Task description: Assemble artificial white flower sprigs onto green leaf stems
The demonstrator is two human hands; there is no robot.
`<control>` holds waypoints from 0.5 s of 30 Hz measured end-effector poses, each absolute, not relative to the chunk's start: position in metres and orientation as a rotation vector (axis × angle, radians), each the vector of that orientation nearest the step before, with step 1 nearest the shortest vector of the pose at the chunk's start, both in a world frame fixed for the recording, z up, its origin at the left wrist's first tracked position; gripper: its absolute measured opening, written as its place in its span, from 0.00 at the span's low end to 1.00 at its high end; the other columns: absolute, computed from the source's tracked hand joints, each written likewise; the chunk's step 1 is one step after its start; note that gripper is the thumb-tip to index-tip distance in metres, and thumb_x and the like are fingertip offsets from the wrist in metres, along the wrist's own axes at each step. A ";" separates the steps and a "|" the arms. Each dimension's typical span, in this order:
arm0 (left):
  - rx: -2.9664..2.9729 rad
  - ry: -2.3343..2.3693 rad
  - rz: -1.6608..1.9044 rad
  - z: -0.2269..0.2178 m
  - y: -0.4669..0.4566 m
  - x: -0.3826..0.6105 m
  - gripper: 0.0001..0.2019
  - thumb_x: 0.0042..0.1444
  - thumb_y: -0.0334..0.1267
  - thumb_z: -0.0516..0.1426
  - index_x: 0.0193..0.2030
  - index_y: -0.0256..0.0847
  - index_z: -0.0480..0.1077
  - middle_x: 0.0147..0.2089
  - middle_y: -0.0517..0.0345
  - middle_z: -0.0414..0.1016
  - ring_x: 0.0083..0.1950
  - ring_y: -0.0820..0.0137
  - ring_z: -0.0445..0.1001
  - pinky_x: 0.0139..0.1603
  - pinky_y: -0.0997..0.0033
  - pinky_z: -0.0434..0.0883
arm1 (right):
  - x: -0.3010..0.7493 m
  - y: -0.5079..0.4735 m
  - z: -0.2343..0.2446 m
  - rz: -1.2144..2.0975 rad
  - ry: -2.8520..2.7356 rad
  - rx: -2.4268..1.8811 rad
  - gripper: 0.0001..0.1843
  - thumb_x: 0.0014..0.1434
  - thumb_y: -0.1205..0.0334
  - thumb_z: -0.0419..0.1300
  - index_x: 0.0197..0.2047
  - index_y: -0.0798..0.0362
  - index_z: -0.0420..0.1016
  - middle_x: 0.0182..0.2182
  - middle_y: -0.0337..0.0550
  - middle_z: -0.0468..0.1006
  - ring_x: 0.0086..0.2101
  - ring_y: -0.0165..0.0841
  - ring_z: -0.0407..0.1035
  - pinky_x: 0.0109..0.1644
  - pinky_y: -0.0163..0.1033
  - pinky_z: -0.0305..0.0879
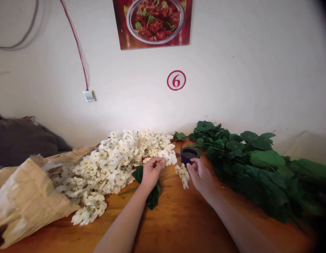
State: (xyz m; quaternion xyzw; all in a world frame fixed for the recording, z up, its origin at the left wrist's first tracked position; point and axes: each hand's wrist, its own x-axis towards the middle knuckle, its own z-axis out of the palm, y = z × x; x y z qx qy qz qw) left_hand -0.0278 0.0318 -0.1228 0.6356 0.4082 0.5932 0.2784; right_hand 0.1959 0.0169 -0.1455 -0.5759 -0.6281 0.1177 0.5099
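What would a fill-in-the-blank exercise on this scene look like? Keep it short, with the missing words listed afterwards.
1. The right hand is close beside a small spray of flowers whose petals are mostly ____.
2. In this view, most of the big flower heap lies to the ____ of the left hand.
3. The large leaf pile is coloured ____.
4. The circled number on the wall is ____.

Missing words: white; left; green; 6.

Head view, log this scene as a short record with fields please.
Left hand: pinched near white flowers; hold unclear
Right hand: beside small white sprig and dark round container
Beside left hand: dark green leaves
Left: white flowers, partly in brown paper
Right: green leaf bunches
Surface: wooden table
Wall: food picture, red circled 6, switch
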 end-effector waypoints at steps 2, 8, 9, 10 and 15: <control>1.657 1.022 1.576 -0.118 0.026 -0.026 0.13 0.57 0.47 0.58 0.32 0.38 0.72 0.25 0.61 0.68 0.27 0.73 0.66 0.31 0.74 0.64 | 0.196 0.012 -0.142 0.261 -1.466 -1.319 0.20 0.61 0.44 0.53 0.47 0.50 0.65 0.28 0.39 0.70 0.26 0.35 0.66 0.32 0.40 0.60; 1.717 1.009 1.483 -0.113 0.007 -0.012 0.13 0.52 0.45 0.61 0.29 0.41 0.62 0.21 0.68 0.56 0.21 0.78 0.54 0.23 0.77 0.55 | 0.176 -0.013 -0.132 0.459 -1.556 -1.063 0.14 0.62 0.47 0.50 0.40 0.48 0.67 0.26 0.39 0.68 0.26 0.35 0.63 0.32 0.40 0.60; 1.737 1.005 1.481 -0.113 0.003 -0.009 0.14 0.52 0.45 0.61 0.29 0.41 0.61 0.21 0.69 0.55 0.21 0.78 0.53 0.22 0.77 0.54 | 0.169 -0.017 -0.130 0.492 -1.545 -1.025 0.14 0.63 0.47 0.50 0.40 0.48 0.67 0.27 0.39 0.68 0.27 0.35 0.63 0.34 0.40 0.60; 1.757 1.001 1.487 -0.113 0.000 -0.007 0.13 0.52 0.45 0.61 0.29 0.41 0.61 0.21 0.69 0.55 0.21 0.78 0.52 0.22 0.77 0.54 | 0.161 -0.022 -0.128 0.513 -1.503 -0.992 0.15 0.63 0.47 0.49 0.39 0.48 0.67 0.27 0.40 0.68 0.28 0.35 0.63 0.34 0.40 0.61; 1.747 0.976 1.616 -0.113 -0.009 -0.004 0.12 0.54 0.43 0.59 0.30 0.42 0.61 0.20 0.70 0.52 0.20 0.78 0.51 0.21 0.77 0.51 | 0.116 -0.027 -0.118 0.766 -1.247 -0.882 0.19 0.62 0.42 0.48 0.31 0.48 0.62 0.23 0.36 0.61 0.24 0.32 0.57 0.27 0.37 0.56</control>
